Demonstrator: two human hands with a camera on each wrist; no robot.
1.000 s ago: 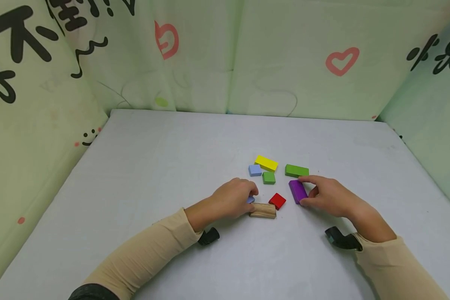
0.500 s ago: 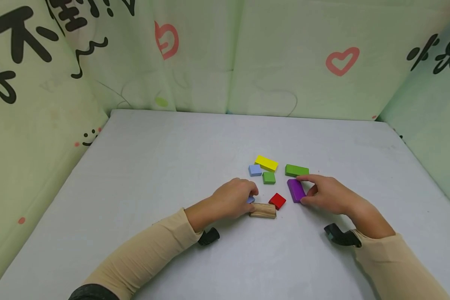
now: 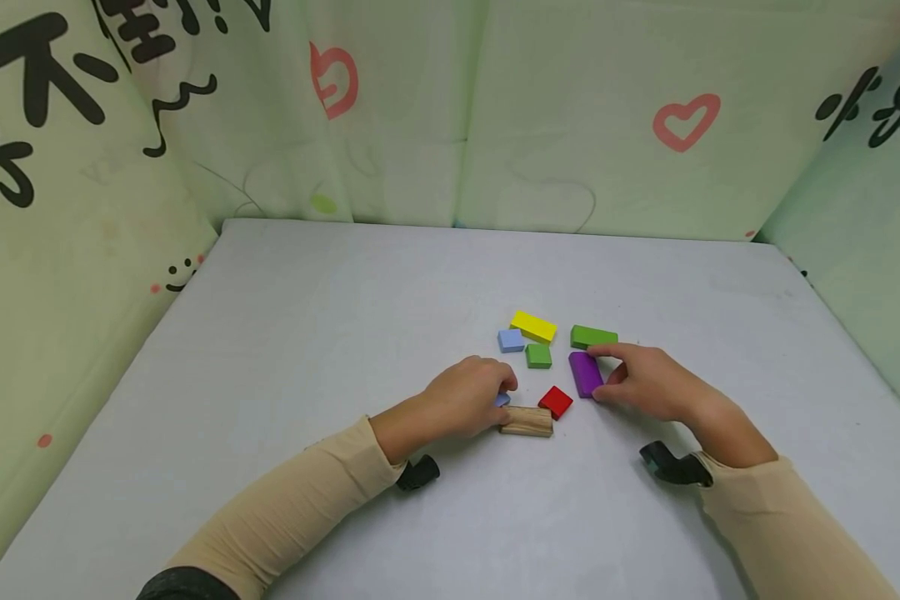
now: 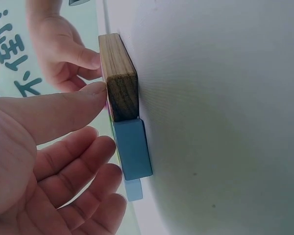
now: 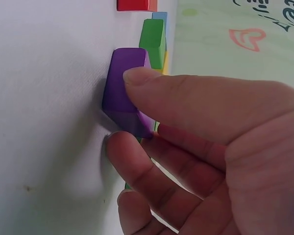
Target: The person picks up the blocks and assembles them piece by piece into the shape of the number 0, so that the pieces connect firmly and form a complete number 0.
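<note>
In the head view my right hand (image 3: 648,383) pinches a purple block (image 3: 585,375) at the table, thumb at its near end and a finger at its far end. The right wrist view shows the thumb against the purple block (image 5: 122,81). My left hand (image 3: 461,396) rests beside a bare wooden block (image 3: 527,422) and a blue block, which it mostly hides. In the left wrist view the thumb touches the edge of the wooden block (image 4: 118,56), while relaxed fingers lie beside the blue block (image 4: 132,149). Whether those fingers touch it I cannot tell.
A red block (image 3: 556,402) sits just right of the wooden one. Farther back are a small green block (image 3: 538,356), a light blue block (image 3: 511,340), a yellow block (image 3: 533,326) and a long green block (image 3: 594,337). Printed cloth (image 3: 570,125) walls the white table.
My right hand has slid the purple block slightly left and away from me, nearer the long green block. My left hand has stayed in place.
</note>
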